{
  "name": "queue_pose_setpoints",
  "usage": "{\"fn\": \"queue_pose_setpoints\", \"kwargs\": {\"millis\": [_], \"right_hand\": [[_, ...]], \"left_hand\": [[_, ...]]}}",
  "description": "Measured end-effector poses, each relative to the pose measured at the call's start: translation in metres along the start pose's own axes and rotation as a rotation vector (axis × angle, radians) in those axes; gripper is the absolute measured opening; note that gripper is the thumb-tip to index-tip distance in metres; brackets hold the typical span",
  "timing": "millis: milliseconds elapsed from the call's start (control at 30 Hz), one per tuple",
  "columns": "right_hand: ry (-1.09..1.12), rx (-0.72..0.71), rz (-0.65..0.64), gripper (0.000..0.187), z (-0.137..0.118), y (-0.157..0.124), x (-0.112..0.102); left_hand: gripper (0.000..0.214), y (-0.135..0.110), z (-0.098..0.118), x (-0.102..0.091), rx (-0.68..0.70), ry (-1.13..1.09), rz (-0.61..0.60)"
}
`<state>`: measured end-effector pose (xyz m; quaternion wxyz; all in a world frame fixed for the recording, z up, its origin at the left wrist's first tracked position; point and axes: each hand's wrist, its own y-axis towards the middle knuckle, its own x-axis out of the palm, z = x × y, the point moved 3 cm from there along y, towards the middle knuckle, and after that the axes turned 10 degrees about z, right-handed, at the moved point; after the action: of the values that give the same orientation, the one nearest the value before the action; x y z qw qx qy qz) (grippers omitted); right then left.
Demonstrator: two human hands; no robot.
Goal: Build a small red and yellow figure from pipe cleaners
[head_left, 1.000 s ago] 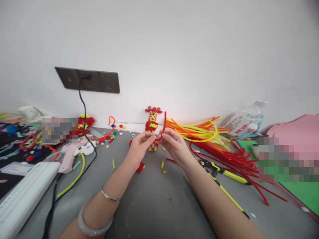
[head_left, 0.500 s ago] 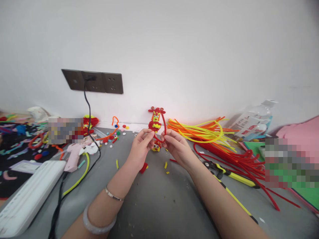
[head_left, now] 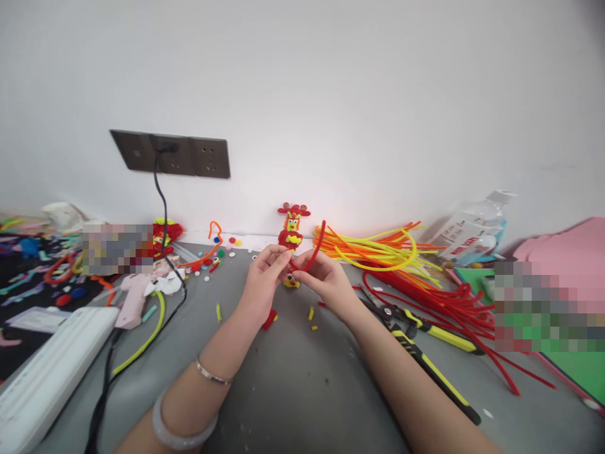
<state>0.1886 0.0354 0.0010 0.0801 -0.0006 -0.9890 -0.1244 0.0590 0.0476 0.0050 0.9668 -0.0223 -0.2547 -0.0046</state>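
Observation:
A red pipe cleaner [head_left: 321, 238] runs between my two hands, its free end curving up above the right one. My left hand [head_left: 268, 272] pinches it near the middle. The fingers of my right hand [head_left: 324, 275] are closed on it a little to the right. Just behind the hands stands a red and yellow pipe-cleaner figure [head_left: 292, 224] with googly eyes and a wide red hat, close to the wall. A small yellow face with googly eyes [head_left: 292, 283] shows below my fingers, partly hidden by them.
Yellow and orange pipe cleaners [head_left: 378, 246] and red ones [head_left: 439, 296] lie to the right, beside yellow-black pliers [head_left: 425, 353] and a plastic bottle [head_left: 477, 230]. On the left are a pink glue gun [head_left: 133, 299], a white power strip [head_left: 57, 359], a black cord [head_left: 163, 195] and scattered pompoms.
The pipe cleaner's free end has swung from hanging beside the figure to slanting up and right above my right hand. The right hand's fingers have shifted along it. The view has moved slightly.

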Motion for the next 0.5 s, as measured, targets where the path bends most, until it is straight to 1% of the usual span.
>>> {"fn": "queue_pose_setpoints", "kwargs": {"millis": [233,367,500], "right_hand": [[-0.061,-0.037,0.043,0.024,0.0013,0.0015,-0.0038],[-0.051,-0.009,0.023,0.025,-0.0003,0.0003,-0.0021],[-0.028,-0.016,0.004,0.022,-0.0017,-0.0013,-0.0008]], "left_hand": [[0.024,0.0003,0.0000,0.0001,-0.025,0.010,-0.024],[0.022,-0.0004,0.0003,0.0007,-0.037,0.010,-0.041],[0.023,-0.0005,0.0009,0.0005,-0.038,-0.005,-0.049]]}}
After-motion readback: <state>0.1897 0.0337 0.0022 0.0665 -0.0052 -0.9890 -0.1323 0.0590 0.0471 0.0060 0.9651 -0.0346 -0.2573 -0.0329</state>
